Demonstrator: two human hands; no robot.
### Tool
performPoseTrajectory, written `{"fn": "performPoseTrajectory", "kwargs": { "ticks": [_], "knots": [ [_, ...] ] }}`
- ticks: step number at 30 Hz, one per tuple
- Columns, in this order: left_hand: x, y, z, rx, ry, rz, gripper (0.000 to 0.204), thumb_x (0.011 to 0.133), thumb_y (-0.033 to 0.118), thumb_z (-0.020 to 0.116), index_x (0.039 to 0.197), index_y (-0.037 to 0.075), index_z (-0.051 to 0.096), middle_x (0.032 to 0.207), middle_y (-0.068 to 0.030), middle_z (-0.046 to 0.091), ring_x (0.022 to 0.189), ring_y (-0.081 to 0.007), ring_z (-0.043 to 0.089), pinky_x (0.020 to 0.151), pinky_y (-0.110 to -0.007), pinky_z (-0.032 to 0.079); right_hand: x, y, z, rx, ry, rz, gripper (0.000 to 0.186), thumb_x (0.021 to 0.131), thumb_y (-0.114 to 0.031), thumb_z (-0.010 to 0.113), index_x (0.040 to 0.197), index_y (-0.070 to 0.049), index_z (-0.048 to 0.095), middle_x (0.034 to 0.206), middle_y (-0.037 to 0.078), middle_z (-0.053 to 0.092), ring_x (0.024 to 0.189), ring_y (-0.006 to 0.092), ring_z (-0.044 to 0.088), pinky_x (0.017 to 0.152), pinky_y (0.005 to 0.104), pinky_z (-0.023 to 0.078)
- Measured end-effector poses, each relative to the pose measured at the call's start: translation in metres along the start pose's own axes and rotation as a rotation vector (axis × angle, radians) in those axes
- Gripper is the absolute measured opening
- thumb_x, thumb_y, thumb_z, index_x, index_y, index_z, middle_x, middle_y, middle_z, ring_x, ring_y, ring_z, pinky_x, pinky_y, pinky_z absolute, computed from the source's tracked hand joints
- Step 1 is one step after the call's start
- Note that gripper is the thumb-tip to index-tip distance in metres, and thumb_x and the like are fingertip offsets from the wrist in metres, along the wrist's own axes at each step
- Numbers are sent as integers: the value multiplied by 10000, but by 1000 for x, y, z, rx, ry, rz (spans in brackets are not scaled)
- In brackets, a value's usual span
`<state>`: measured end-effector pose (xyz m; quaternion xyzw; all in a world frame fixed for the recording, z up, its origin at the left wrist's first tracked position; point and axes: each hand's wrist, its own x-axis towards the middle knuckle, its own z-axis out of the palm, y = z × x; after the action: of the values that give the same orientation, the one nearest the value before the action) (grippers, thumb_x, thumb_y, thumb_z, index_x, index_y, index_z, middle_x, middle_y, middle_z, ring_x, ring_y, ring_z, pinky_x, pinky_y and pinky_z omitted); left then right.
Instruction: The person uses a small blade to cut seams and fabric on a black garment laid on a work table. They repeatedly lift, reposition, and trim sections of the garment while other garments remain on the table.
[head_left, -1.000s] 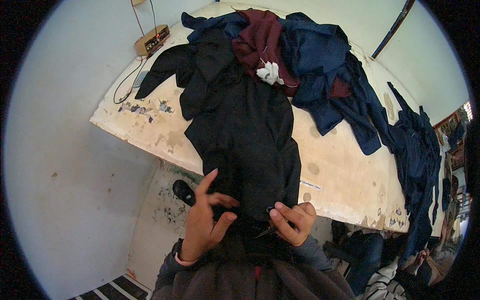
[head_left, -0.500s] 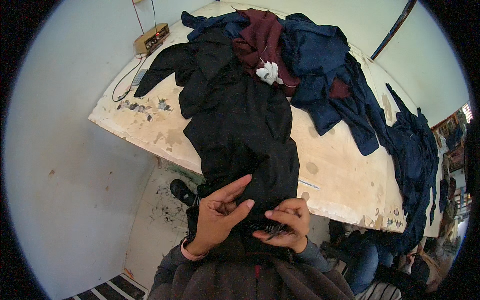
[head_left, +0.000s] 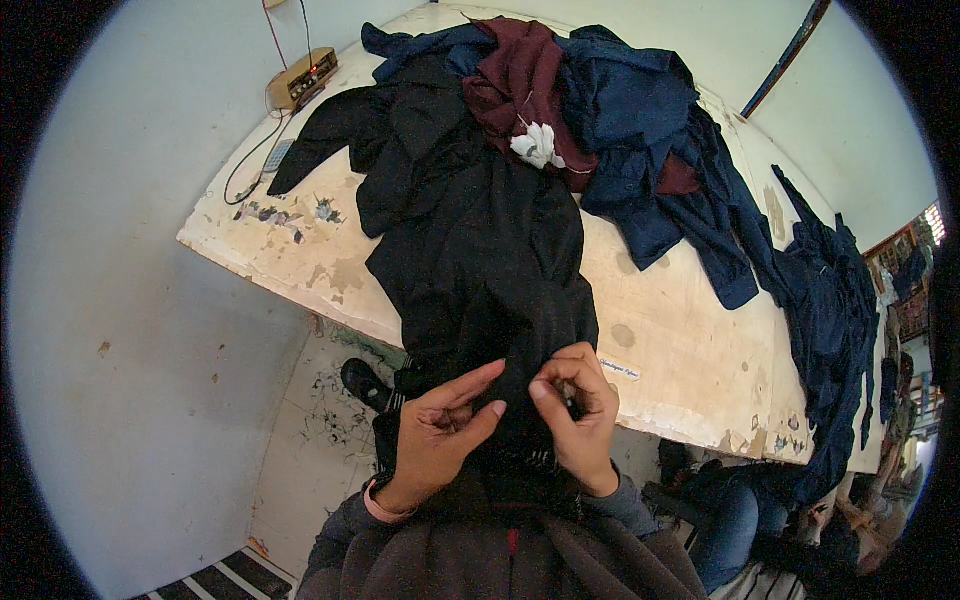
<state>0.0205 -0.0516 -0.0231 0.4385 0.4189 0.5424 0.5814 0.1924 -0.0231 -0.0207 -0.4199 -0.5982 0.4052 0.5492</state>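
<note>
A black garment (head_left: 480, 250) lies along the worn white table (head_left: 690, 370) and hangs over its near edge toward me. My left hand (head_left: 440, 435) is curled against the garment's lower edge, thumb and forefinger pinching the cloth. My right hand (head_left: 580, 415) pinches the same edge a little to the right and holds a small dark object against it; what the object is I cannot tell. Both hands sit close together just in front of the table's near edge.
Dark blue clothes (head_left: 640, 120) and a maroon garment (head_left: 525, 80) with a white scrap (head_left: 535, 145) are heaped at the far end. More blue cloth (head_left: 830, 310) drapes off the right side. A small tan box (head_left: 300, 80) with wires sits far left. A black shoe (head_left: 365, 385) is on the floor.
My hands have risen a little and drawn closer together on the garment's edge. The left hand's fingers have curled from spread to pinching.
</note>
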Motion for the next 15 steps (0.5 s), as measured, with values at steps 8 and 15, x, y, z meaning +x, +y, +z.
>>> {"fn": "performPoseTrajectory", "kwargs": {
  "ticks": [8, 15],
  "knots": [
    [7, -6, -13, -108, 106, -59, 487, 875, -60, 694, 1348, -10, 587, 1368, -123, 609, 1099, -98, 608, 858, -202, 504, -8, 2, -16, 329, -37, 14, 221, 937, -226, 656, 938, -12, 603, 997, 82, 538, 845, 131, 491, 727, 253, 391],
    [-11, 43, -96, -453, 537, 616, 517, 1018, 195, 507, 1481, -9, 399, 1462, -164, 502, 1329, -292, 500, 1153, -408, 355, -2, 13, -33, -8, 166, 5, 250, 832, -59, 755, 1042, -15, 627, 1079, 55, 561, 754, 63, 489, 642, 199, 392]
  ]
}}
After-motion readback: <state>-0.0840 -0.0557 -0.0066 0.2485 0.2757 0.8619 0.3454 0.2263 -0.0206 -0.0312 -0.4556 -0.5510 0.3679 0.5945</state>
